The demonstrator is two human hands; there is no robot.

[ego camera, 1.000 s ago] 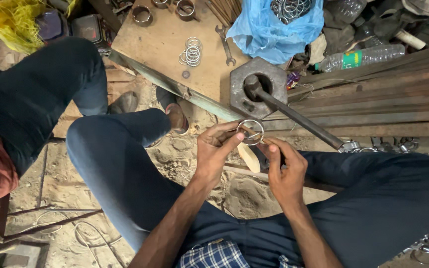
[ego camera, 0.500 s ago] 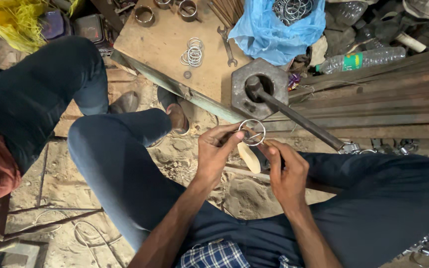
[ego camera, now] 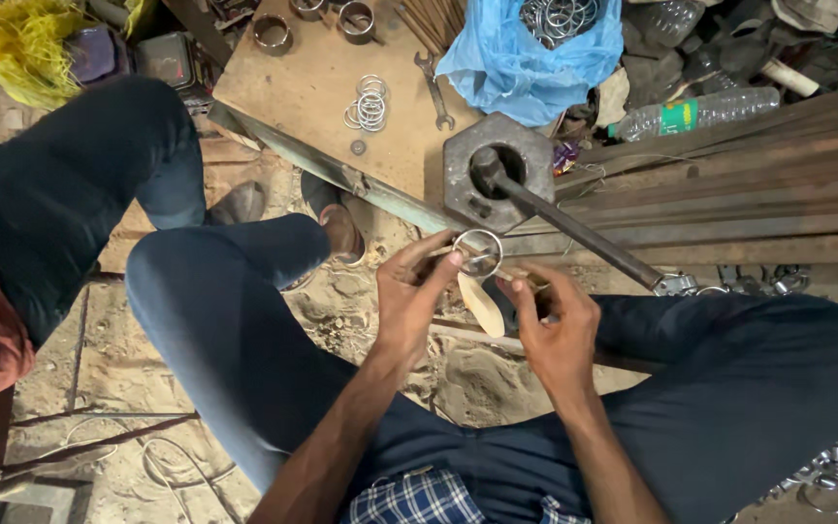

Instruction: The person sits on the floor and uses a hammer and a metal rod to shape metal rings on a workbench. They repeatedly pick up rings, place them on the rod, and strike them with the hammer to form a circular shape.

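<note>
The left hand pinches a small round silver metal ring by its left edge, with the fingertips closed on it. The ring sits just above both hands, its open face turned up toward the camera. The right hand is just beside it, below and to the right, curled around something thin that I cannot make out. A pale wooden handle pokes down between the hands. The grey six-sided metal block lies just beyond the ring.

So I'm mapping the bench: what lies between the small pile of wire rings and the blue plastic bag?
In the head view, a spanner lies on the board between wire rings and blue bag.
</note>
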